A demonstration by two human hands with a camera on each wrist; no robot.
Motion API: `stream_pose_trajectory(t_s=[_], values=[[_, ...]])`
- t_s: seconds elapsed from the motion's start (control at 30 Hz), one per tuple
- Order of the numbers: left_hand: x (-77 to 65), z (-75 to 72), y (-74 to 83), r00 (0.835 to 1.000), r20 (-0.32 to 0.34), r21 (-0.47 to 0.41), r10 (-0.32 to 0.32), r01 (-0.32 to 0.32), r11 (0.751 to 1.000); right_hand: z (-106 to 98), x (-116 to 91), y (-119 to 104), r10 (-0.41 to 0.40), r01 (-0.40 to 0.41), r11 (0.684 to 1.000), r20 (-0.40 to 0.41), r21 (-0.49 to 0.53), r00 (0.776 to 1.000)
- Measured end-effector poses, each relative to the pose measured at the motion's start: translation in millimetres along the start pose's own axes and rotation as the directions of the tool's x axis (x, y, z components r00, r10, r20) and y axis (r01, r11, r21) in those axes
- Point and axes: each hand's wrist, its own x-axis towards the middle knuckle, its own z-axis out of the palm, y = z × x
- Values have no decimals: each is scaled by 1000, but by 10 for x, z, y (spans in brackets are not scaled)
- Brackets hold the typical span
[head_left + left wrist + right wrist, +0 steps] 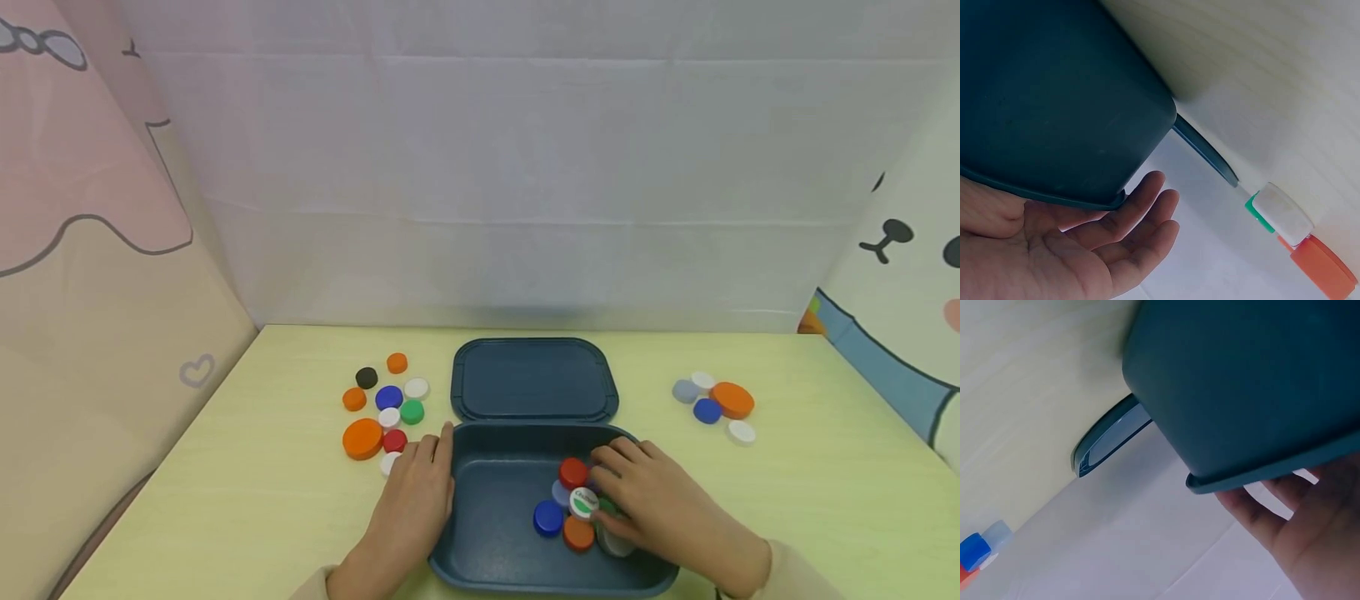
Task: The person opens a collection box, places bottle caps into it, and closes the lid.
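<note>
A dark blue box (495,575) stands at the table's front, with a loose group of bottle caps in its right half. Among them are a red cap (573,472), a white cap with green print (583,503), a blue cap (548,518) and an orange cap (578,533). My left hand (420,492) rests along the box's left rim, fingers extended. Over the right rim reaches my right hand (660,508), its bent fingers and thumb spread apart around the caps. The right wrist view hides those fingertips behind the box wall (1241,394).
Behind the box lies a flat dark blue lid (535,379). Several caps, including a large orange cap (363,439), are scattered left on the pale table (225,500). A smaller group with another orange cap (732,400) lies right. A white cloth (510,192) hangs behind.
</note>
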Motion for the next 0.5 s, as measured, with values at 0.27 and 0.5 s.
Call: stream_pose_trajectory(t_s=[0.27, 0.5], values=[[-1, 9, -5, 1000, -6, -2, 11, -11, 1000, -74, -25, 83, 21, -21, 1000, -70, 5, 997], [-1, 11, -3, 1000, -13, 6, 13, -13, 1000, -110, -67, 206, 61, -63, 998, -117, -14, 991]])
